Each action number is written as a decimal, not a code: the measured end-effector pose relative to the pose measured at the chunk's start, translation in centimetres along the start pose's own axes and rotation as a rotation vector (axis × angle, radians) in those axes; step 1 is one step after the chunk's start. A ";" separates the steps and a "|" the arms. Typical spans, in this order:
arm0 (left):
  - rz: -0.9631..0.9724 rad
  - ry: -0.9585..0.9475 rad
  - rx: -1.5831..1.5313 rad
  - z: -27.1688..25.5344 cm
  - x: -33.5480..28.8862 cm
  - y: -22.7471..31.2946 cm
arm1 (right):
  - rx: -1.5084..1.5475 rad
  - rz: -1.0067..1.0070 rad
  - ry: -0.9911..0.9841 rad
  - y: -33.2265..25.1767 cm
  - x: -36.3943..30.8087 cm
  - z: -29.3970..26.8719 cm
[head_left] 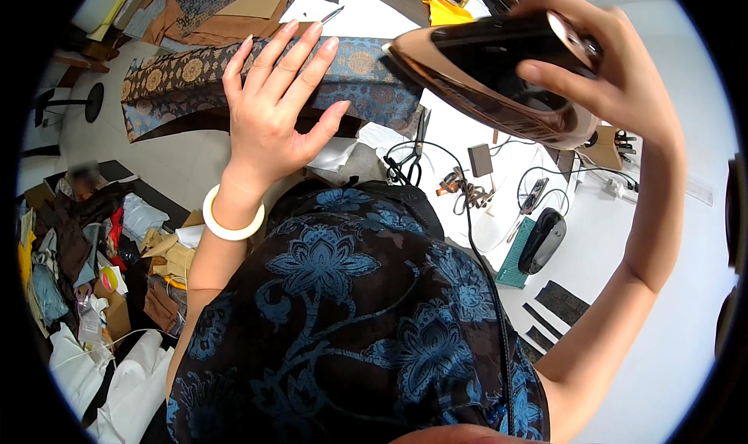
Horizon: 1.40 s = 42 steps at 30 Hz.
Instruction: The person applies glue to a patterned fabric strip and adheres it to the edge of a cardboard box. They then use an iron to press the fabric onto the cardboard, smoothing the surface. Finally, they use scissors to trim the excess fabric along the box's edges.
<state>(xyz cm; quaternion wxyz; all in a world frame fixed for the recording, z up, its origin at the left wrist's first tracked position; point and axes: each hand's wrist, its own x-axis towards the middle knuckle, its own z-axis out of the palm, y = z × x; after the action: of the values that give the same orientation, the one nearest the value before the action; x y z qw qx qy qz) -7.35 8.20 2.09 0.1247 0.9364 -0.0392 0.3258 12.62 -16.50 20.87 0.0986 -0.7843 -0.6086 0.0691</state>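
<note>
My left hand (pixel 276 117) lies flat with spread fingers on a long strip of patterned brocade fabric (pixel 358 62), dark blue with gold-brown medallions. The strip runs along the near edge of the white table, and its left end hangs past it. My right hand (pixel 600 70) grips a black and rose-gold clothes iron (pixel 499 70) from above, its thumb along the near side. The iron's tip points left and meets or overhangs the fabric's right end; whether the soleplate presses on the cloth I cannot tell. A pale bangle (pixel 234 214) circles my left wrist.
Black scissors (pixel 409 156) lie right of the fabric, beside a tangled cord and a small dark block (pixel 480 160). A black case (pixel 543 241) rests on a green cutting mat (pixel 514 259). Brown cloth (pixel 257 15) lies at the back. Fabric scraps (pixel 86 234) pile up at left.
</note>
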 end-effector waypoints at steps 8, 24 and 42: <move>-0.014 -0.001 -0.039 -0.1 0.7 0.1 | -0.150 0.183 -0.236 -6.9 4.7 -1.6; 0.008 0.003 -0.060 1.1 1.7 0.0 | -0.027 0.232 -0.308 -4.4 4.7 -1.8; 0.039 -0.019 0.010 1.1 1.3 0.1 | 0.049 0.265 0.012 3.6 -2.6 0.0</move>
<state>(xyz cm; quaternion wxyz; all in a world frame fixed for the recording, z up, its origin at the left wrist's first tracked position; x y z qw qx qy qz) -5.71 7.86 2.10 0.1131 0.9391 -0.0569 0.3196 15.33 -19.90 19.95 0.1116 -0.8556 -0.4972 0.0918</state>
